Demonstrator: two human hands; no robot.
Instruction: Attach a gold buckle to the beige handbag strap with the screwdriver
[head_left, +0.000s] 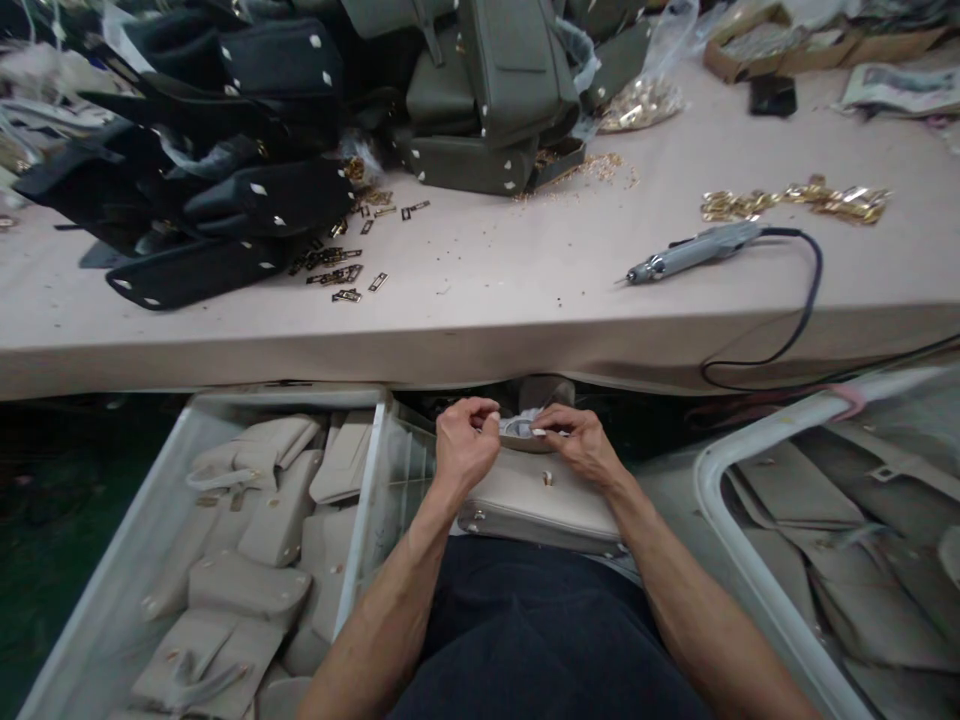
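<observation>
Left hand (465,445) and right hand (581,445), fingers curled, each pinch the top opening of one beige bag (540,505) lying on the person's lap, just below the table (480,330). Two bag-filled bins flank it, left bin (360,520) and right bin (720,480). One electric screwdriver (690,252) lies on the table.

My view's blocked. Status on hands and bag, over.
Left hand and right hand both pinch the top opening of the beige bag on the lap. Electric screwdriver lies apart on the table. Nothing between hands and bag.
</observation>
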